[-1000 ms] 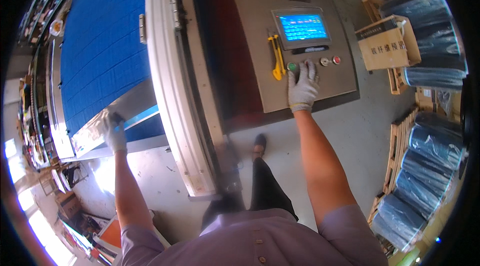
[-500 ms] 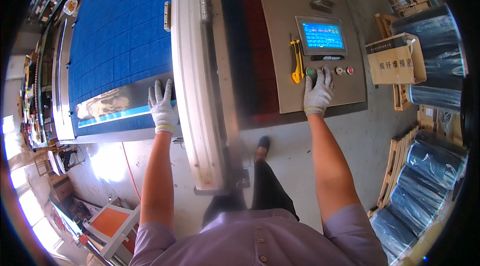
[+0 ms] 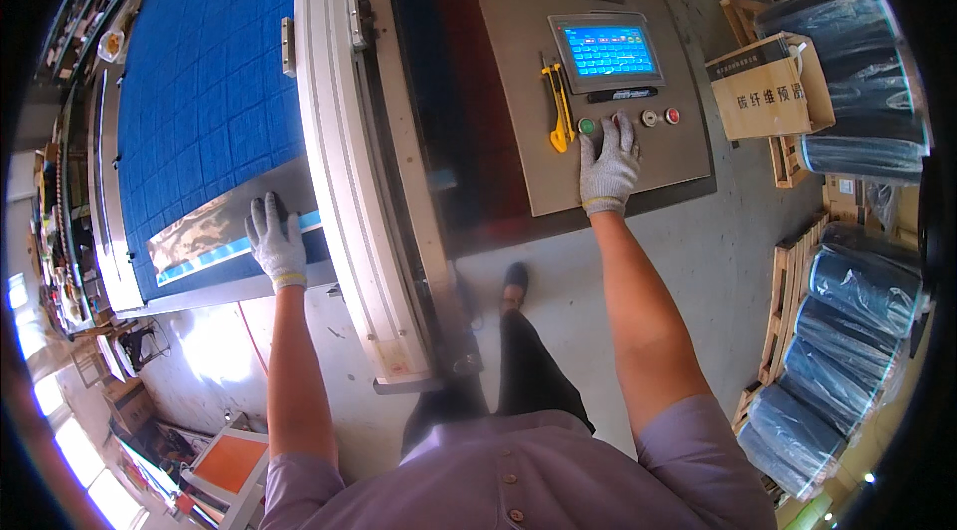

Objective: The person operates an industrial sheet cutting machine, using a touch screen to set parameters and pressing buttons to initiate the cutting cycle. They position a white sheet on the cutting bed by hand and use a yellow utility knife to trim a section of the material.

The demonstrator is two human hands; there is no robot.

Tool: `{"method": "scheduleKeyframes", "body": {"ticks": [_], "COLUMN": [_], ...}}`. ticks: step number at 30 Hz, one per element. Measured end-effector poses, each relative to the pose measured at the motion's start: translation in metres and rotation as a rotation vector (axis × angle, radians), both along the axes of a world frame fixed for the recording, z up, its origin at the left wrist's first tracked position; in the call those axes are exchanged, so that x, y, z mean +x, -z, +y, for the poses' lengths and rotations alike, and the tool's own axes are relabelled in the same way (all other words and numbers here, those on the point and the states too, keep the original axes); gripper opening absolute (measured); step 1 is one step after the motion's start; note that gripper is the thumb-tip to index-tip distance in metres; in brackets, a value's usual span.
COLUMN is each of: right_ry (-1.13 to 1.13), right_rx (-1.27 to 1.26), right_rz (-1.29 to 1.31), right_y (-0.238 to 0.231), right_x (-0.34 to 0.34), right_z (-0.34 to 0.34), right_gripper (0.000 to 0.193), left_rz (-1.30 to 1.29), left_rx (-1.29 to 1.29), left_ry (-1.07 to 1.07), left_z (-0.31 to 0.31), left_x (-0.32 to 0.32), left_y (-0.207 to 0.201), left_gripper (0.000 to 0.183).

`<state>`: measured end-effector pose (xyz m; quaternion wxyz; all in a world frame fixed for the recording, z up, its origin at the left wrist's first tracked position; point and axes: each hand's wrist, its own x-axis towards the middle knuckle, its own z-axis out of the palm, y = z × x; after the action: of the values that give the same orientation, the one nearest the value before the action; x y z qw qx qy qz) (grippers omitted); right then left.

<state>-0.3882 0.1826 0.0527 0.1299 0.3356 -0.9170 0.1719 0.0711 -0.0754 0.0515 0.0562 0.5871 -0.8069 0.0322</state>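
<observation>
My left hand [image 3: 275, 243], in a pale knit glove, lies with fingers spread on a shiny dark strip of sheet [image 3: 199, 229] with a light blue edge. The strip rests on a blue cutting bed [image 3: 214, 61], and its right end reaches the white crossbeam [image 3: 334, 141]. My right hand [image 3: 608, 173], gloved too, rests on the grey-brown control panel [image 3: 543, 176], fingers stretched toward the button row beside the green button [image 3: 586, 126]. Whether a fingertip presses a button is hidden. Above are a lit touchscreen [image 3: 610, 51], a black marker [image 3: 623, 94] and a yellow utility knife [image 3: 558, 109].
The crossbeam spans the bed between my arms, its end close to my legs. At right stand an open cardboard box [image 3: 763, 91] and plastic-wrapped dark rolls [image 3: 862, 281] on wooden pallets [image 3: 788, 306]. An orange-topped stand [image 3: 229, 460] is at lower left.
The view has shifted, moving most of the scene leftward. My left hand has slid a little left along the strip, away from the crossbeam. My right hand stays at the buttons.
</observation>
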Motion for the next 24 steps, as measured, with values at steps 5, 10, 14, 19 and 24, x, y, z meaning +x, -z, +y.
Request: {"method": "scheduleKeyframes", "body": {"ticks": [5, 10, 14, 19, 24], "right_ry": [0.003, 0.032, 0.007, -0.042, -0.059], "right_rx": [-0.031, -0.042, -0.02, -0.051, -0.037], "right_rz": [-0.072, -0.122, -0.089, 0.0, 0.012], "right_y": [-0.004, -0.006, -0.01, -0.001, -0.001], "right_x": [0.001, 0.006, 0.014, 0.007, 0.005], "right_z": [-0.003, -0.001, -0.006, 0.0, 0.001], "right_gripper": [0.043, 0.043, 0.042, 0.037, 0.039], "left_rz": [-0.018, 0.152, 0.116, 0.036, 0.017], "left_rx": [0.049, -0.002, -0.035, 0.026, 0.1], "left_ry": [-0.054, -0.061, -0.176, -0.21, -0.189], "left_z": [0.016, -0.002, -0.011, 0.006, 0.015], "left_x": [-0.022, 0.004, 0.064, 0.115, 0.145], "left_y": [0.0, -0.009, -0.022, -0.04, -0.052], "left_gripper": [0.057, 0.067, 0.068, 0.074, 0.081]}}
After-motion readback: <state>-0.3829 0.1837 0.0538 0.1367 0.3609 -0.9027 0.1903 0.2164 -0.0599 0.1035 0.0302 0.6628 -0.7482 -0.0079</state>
